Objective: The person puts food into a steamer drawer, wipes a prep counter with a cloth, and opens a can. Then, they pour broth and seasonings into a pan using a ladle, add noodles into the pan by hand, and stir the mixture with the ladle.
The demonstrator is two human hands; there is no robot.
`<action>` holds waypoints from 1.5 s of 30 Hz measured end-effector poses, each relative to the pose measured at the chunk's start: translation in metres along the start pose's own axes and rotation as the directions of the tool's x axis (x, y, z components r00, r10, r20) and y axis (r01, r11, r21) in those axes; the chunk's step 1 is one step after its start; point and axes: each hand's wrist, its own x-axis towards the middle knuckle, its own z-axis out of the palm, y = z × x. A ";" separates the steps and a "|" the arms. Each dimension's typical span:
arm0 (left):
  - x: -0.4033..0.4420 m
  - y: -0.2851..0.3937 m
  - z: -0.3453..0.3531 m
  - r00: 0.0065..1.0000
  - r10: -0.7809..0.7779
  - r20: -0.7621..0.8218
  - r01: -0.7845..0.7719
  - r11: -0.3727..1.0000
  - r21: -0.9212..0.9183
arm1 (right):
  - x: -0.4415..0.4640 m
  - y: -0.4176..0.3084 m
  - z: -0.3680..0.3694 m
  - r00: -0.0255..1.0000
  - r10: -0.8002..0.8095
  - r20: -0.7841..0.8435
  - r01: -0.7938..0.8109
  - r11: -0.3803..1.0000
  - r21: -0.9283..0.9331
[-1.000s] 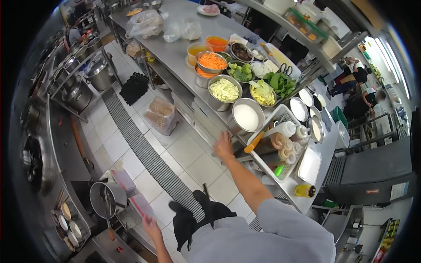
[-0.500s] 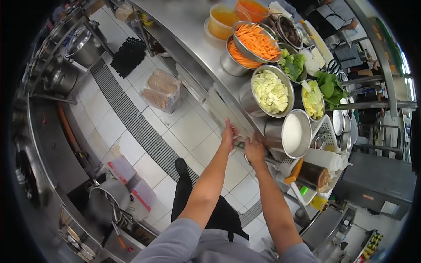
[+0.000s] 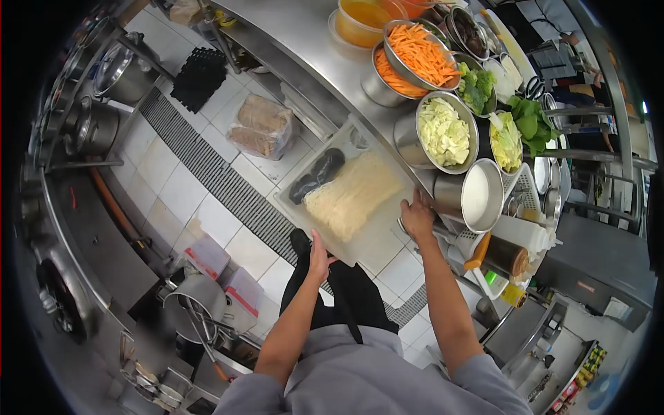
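Note:
A translucent plastic bin (image 3: 289,205) is pulled out from under the steel counter, above the floor by my legs. In it lie a mass of pale thin noodles (image 3: 356,194) and a dark wrapped bundle (image 3: 318,175). My left hand (image 3: 319,261) is at the bin's near wall, fingers stretched and palm turned toward it; firm contact cannot be made out. At the bin's right corner, below the counter edge, is my right hand (image 3: 418,218), thumb and fingers apart; its fingertips are partly hard to make out.
On the counter (image 3: 290,41) stand steel containers of shredded carrot (image 3: 422,55), chopped cabbage (image 3: 444,133) and a white substance (image 3: 482,197). An orange-handled utensil (image 3: 477,252) juts from a basket. A bagged brown bundle (image 3: 261,126) rests on the floor beside a drain grate (image 3: 207,162).
The bin has come out from under the counter, exposing its contents. My left hand has moved down and left; my right hand has shifted slightly right and up. The view has shifted a little.

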 end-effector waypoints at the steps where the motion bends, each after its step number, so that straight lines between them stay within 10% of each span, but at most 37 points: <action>1: 0.000 0.000 0.000 1.000 0.000 -0.003 0.000 1.000 0.009 | -0.001 0.004 0.006 1.000 0.006 -0.002 -0.006 1.000 0.001; 9: 0.005 0.005 -0.006 0.999 -0.038 0.006 0.037 0.991 0.131 | -0.017 -0.012 0.074 0.913 -0.132 -0.385 0.249 0.930 0.270; 14: -0.006 0.021 0.006 0.995 -0.103 -0.009 0.102 0.965 0.243 | 0.007 -0.069 0.147 0.945 0.325 -0.031 -0.244 0.767 0.593; 16: -0.011 0.027 0.008 0.991 -0.132 -0.029 0.135 0.959 0.248 | 0.025 -0.082 0.143 0.629 0.665 0.402 -0.671 0.204 0.713; 17: -0.014 0.029 0.010 0.991 -0.129 -0.038 0.134 0.958 0.252 | 0.031 -0.082 0.142 0.626 0.665 0.407 -0.676 0.202 0.709; 20: -0.019 0.034 0.009 0.990 -0.131 -0.050 0.140 0.959 0.248 | 0.051 -0.054 0.146 0.799 0.449 0.400 -0.564 0.329 0.757; 25: -0.013 0.022 -0.014 0.991 -0.121 -0.062 0.131 0.971 0.198 | 0.015 -0.010 0.082 0.885 0.134 0.446 -0.440 -0.071 0.895; 31: -0.018 0.049 -0.013 0.697 0.608 -0.381 -0.392 0.768 0.507 | -0.001 0.040 0.041 0.829 0.026 0.558 -0.545 -0.186 0.818; 34: -0.001 0.080 0.013 0.733 0.679 -0.044 -0.462 0.543 0.701 | -0.001 0.054 0.039 0.816 -0.017 0.578 -0.564 -0.246 0.788; 37: 0.052 0.088 0.040 0.656 0.681 0.327 -0.504 0.072 0.861 | 0.003 0.060 0.047 0.816 -0.070 0.574 -0.567 -0.294 0.770; 40: 0.089 0.070 0.065 0.768 0.580 0.272 -0.237 -0.138 0.962 | 0.003 0.064 0.058 0.830 -0.081 0.551 -0.542 -0.347 0.765; 43: 0.100 0.070 0.088 0.954 0.299 0.000 -0.005 0.015 1.000 | -0.002 0.054 0.046 0.850 -0.066 0.523 -0.511 -0.348 0.786; 45: 0.090 0.065 0.102 0.956 0.263 0.128 -0.132 -0.004 0.991 | -0.009 0.049 0.039 0.860 -0.060 0.507 -0.497 -0.329 0.803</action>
